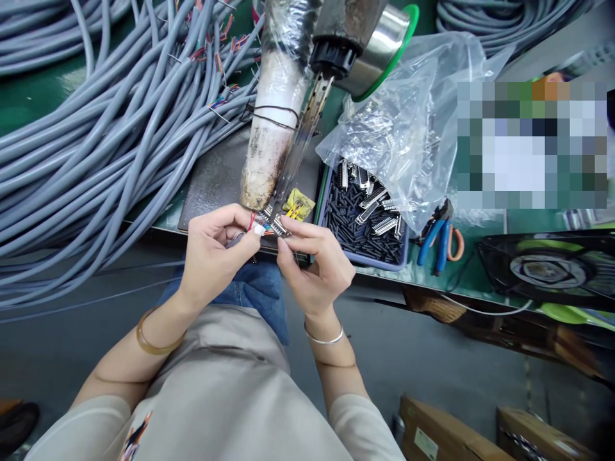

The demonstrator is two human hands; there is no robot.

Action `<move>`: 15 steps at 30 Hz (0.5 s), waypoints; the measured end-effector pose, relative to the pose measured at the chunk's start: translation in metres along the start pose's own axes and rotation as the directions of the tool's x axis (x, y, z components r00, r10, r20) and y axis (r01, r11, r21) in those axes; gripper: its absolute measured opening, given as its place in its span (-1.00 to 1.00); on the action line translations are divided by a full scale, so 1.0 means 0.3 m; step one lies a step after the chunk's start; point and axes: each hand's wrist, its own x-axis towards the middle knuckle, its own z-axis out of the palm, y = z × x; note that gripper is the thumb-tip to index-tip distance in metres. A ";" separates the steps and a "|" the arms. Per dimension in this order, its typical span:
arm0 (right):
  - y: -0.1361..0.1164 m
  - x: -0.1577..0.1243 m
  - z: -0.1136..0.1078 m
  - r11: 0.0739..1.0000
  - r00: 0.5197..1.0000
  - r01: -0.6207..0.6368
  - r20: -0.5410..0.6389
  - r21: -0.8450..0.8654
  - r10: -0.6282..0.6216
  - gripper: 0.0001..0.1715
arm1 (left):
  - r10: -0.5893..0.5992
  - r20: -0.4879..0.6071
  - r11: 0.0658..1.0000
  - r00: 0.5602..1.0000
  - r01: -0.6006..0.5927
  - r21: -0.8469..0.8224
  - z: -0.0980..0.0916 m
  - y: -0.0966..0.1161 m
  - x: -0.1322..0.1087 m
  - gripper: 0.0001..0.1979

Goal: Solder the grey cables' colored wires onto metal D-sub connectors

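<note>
My left hand point(216, 246) pinches thin coloured wires point(253, 222), with a bit of white on the thumb tip. Between finger and thumb of my right hand point(314, 256) is a metal D-sub connector point(278, 226), close against the wires. Just above, a fixed soldering iron point(310, 121) points down at the connector; whether its tip touches cannot be made out. Beside it hangs a white, scorched extraction tube point(269, 141). A yellow crumpled piece point(298, 205) lies behind my right fingers, on the dark plate point(211, 182).
Grey cables point(120, 128) with stripped coloured ends cover the left. On the right are a blue bin point(406, 253) of connectors and black sleeves, a plastic bag point(423, 96), a solder spool point(384, 51), blue-handled cutters point(438, 240) and a black fan point(548, 269). Cardboard boxes point(442, 429) stand below.
</note>
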 end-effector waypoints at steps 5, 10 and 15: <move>-0.002 -0.017 -0.006 0.992 0.996 0.080 0.045 -0.093 -0.076 -0.82 | -0.115 0.031 0.993 0.993 0.116 -0.033 -0.011 -0.020 0.005 -0.83; -0.003 -0.029 -0.012 0.980 0.991 0.135 0.038 -0.146 -0.130 -0.79 | -0.146 0.082 0.984 0.986 0.154 -0.091 -0.012 -0.016 -0.002 -0.82; -0.013 -0.028 -0.011 0.994 0.995 -0.098 0.001 0.050 0.098 -0.81 | -0.193 0.095 0.975 0.977 0.201 -0.092 -0.027 -0.012 -0.023 -0.85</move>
